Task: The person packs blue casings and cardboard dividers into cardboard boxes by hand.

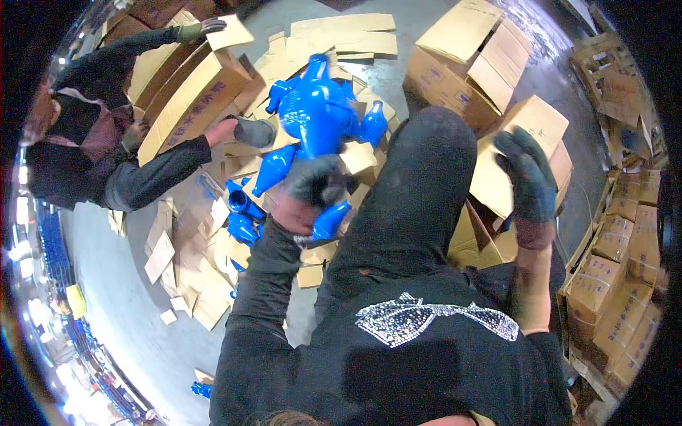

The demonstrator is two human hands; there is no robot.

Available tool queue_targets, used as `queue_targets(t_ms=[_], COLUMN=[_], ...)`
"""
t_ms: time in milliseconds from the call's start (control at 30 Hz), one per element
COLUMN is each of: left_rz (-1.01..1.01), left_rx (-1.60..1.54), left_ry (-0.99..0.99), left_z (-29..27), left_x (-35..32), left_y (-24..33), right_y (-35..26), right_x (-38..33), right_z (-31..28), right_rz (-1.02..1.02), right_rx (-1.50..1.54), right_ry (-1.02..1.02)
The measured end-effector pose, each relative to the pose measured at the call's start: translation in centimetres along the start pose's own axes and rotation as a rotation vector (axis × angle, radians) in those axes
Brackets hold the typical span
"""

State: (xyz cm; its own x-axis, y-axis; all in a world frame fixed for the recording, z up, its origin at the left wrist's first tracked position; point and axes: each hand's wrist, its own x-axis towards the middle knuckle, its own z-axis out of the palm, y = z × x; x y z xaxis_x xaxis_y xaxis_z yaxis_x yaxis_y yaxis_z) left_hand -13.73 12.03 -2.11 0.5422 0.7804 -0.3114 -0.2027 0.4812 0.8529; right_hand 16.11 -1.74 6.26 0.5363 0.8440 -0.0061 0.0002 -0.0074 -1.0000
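Bottle [317, 99], largest blue, neck and long axis forward; left fingers [328, 179] blurred, grip unclear; right fingers [527, 148] outstretched

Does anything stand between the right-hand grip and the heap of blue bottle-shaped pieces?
Yes, in this view: the wearer's bent, black-clad leg lies across the direct line from the right-hand grip to the blue bottle-shaped pieces. A carton flap also shows between leg and hand.
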Motion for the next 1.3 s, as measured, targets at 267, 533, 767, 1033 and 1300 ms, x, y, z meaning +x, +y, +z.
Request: queue_targets(t_ms=[267,533,767,1033,1300], left_rz=[-0.390,-0.364,-0.547,-0.461,-0.245], left_rx=[-0.238,-0.255,-0.023,0.188,0.404], left_ry=[0.162,0.469,0.470,0.474,0.315], left_z=[-15.2,-17.5,-17.7,-15.4,-7.5], left_x=[12.1,15.9,17.4,18.1,12.4], left_y=[-5.0,-6.6,-7.5,-8.2,-2.1], right_y=[12.1,24.5,30.7,34.5,30.7], right_x=[-2.4,-5.0,-2.9,-2.4,0.1], right_z=[-21.5,-28.6,-34.5,-34.1,-23.1], right_rz=[-0.045,0.342,0.229,0.575,0.725], right_rx=[-0.686,-0.700,-1.082,-1.038,-1.221], right_ry=[0.343,0.474,0.354,0.561,0.254])
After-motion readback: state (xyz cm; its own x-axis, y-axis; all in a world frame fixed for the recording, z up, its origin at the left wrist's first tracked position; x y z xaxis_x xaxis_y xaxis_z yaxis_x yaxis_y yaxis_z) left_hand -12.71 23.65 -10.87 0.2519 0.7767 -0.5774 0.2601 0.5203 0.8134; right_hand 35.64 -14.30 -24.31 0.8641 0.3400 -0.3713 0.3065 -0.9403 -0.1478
